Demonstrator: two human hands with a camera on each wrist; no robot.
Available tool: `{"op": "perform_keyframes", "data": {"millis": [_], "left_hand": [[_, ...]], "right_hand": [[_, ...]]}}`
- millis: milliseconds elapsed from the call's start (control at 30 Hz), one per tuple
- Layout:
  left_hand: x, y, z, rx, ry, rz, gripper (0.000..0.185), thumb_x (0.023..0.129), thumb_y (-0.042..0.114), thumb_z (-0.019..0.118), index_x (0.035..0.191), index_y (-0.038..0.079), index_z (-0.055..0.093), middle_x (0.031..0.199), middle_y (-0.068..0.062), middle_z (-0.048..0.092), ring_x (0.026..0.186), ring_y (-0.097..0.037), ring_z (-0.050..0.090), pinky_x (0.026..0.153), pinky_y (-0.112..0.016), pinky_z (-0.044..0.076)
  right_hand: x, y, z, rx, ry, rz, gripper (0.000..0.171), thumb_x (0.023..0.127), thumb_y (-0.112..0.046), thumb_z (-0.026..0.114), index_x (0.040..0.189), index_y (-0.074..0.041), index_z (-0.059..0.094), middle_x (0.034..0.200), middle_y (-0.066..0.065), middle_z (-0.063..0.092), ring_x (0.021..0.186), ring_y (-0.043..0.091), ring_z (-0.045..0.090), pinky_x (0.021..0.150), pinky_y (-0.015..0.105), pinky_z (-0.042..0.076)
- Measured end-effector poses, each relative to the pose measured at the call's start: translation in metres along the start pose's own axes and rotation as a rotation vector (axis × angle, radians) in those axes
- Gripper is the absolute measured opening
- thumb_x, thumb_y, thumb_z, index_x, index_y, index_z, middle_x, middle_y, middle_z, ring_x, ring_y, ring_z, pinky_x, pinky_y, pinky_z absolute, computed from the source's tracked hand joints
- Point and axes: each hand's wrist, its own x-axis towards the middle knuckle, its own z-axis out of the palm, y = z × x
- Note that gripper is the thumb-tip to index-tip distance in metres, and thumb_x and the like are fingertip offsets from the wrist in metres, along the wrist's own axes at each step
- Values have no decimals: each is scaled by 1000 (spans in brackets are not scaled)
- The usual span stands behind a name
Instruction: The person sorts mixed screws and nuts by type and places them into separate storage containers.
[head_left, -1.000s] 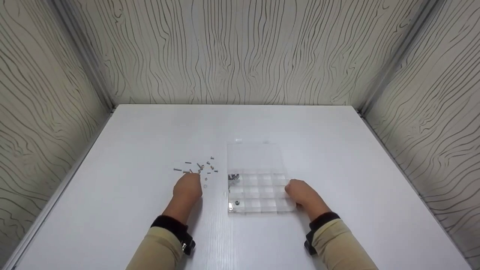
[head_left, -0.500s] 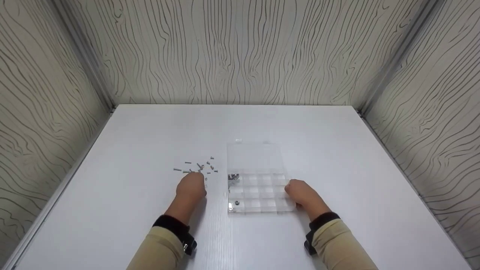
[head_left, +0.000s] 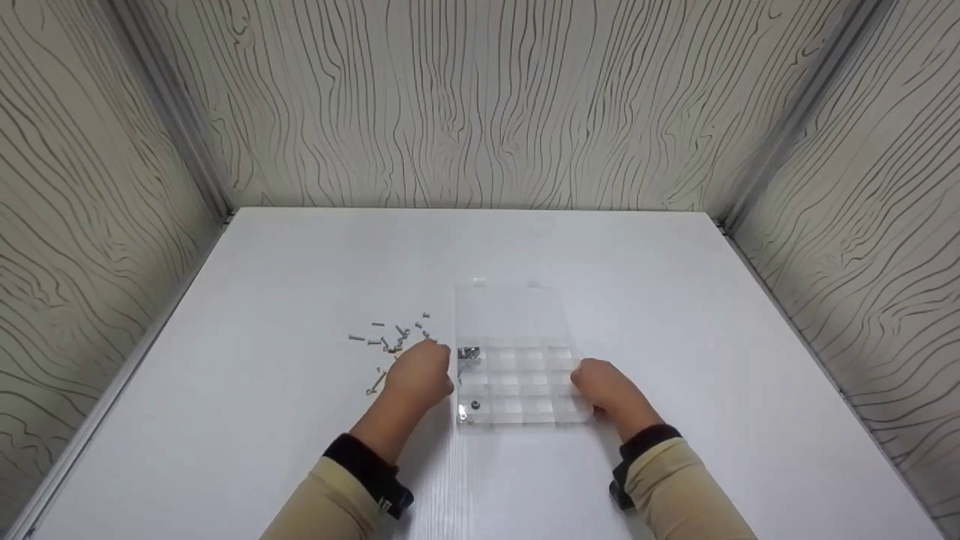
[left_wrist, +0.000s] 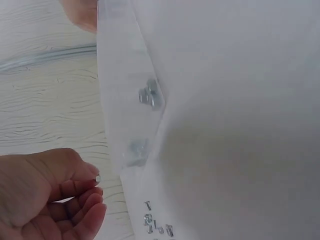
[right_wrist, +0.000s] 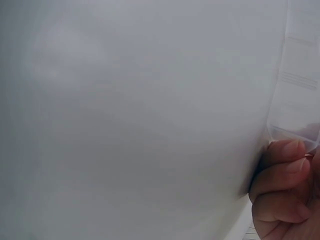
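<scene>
My left hand (head_left: 418, 375) is just left of the clear compartment box (head_left: 521, 386), above the table. Between thumb and fingertip it pinches a small shiny metal piece (left_wrist: 97, 178), too small to tell its kind. With curled fingers, my right hand (head_left: 609, 386) grips the box's right edge; the right wrist view shows its fingers (right_wrist: 280, 172) at the box corner. The transparent lid (head_left: 510, 311) lies folded back behind the box. Metal hardware (head_left: 469, 352) fills a back-left compartment, and a nut (head_left: 475, 405) sits at the front left.
Loose screws (head_left: 375, 343) and other small fasteners lie scattered left of the box, some partly hidden by my left hand. The white table (head_left: 600, 262) is bounded by wood-grain panels (head_left: 480, 105) at the back and both sides.
My left hand has moved right from among the loose fasteners to beside the box, uncovering several pieces on the table. My right hand and the box have stayed put.
</scene>
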Motion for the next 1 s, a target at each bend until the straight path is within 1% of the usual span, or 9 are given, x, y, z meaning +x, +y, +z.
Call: {"op": "perform_keyframes", "data": {"millis": [133, 200, 333, 433, 533, 600, 767, 900, 1000], "left_hand": [[-5, 14, -2, 24, -26, 15, 30, 71, 20, 73, 98, 7, 67, 83, -3, 63, 71, -14, 58, 65, -28, 52], [-6, 19, -2, 31, -31, 16, 33, 71, 21, 73, 101, 8, 67, 82, -1, 62, 68, -12, 57, 63, -27, 52], [-6, 24, 0, 37, -24, 20, 28, 71, 20, 73, 96, 9, 68, 79, 0, 60, 64, -11, 54, 59, -25, 50], [-6, 27, 3, 48, -24, 35, 32, 69, 24, 76, 96, 9, 68, 82, -1, 62, 67, -12, 56, 61, -26, 51], [-6, 28, 8, 83, -40, 57, 35, 67, 27, 77, 97, 10, 67, 85, -1, 64, 72, -13, 59, 64, -27, 52], [-6, 29, 13, 107, -47, 69, 34, 68, 28, 76, 96, 11, 67, 84, -2, 65, 72, -14, 60, 64, -29, 52], [-6, 28, 19, 148, -37, 88, 23, 71, 25, 73, 90, 13, 67, 77, -1, 63, 67, -14, 58, 59, -29, 51], [-4, 25, 17, 145, -33, 107, 26, 70, 28, 75, 90, 13, 67, 76, -1, 62, 67, -15, 58, 58, -30, 51], [-2, 23, 13, 115, -30, 107, 31, 68, 31, 77, 90, 13, 67, 77, 0, 62, 68, -15, 58, 59, -29, 51]], "right_hand": [[1, 1, 1, 20, -13, 37, 20, 92, -13, 37, 84, -1, 52, 69, 9, 49, 53, 20, 48, 40, 26, 41], [2, 0, 1, 25, -20, 54, 20, 93, -13, 37, 85, -1, 51, 69, 9, 49, 52, 19, 47, 39, 25, 41], [2, 0, 1, 32, -22, 60, 20, 93, -13, 37, 86, 0, 52, 68, 10, 50, 50, 19, 47, 37, 25, 39], [2, 0, 1, 37, -22, 62, 20, 92, -12, 37, 86, 0, 52, 68, 10, 50, 50, 19, 47, 37, 25, 40], [2, 0, 1, 33, -19, 55, 20, 91, -11, 37, 85, 0, 52, 68, 10, 50, 50, 19, 47, 38, 25, 40], [2, 0, 1, 22, -18, 45, 20, 91, -11, 37, 84, 0, 52, 67, 10, 50, 49, 19, 47, 38, 25, 40], [3, 0, 0, 12, -20, 38, 20, 92, -12, 37, 83, -1, 51, 66, 10, 49, 48, 19, 47, 37, 26, 40], [3, 1, 0, 7, -15, 26, 21, 91, -12, 37, 82, -1, 51, 64, 10, 49, 46, 19, 47, 37, 26, 40], [3, 1, 0, 9, -13, 24, 20, 91, -12, 37, 83, 0, 52, 65, 11, 49, 47, 19, 47, 37, 25, 39]]}}
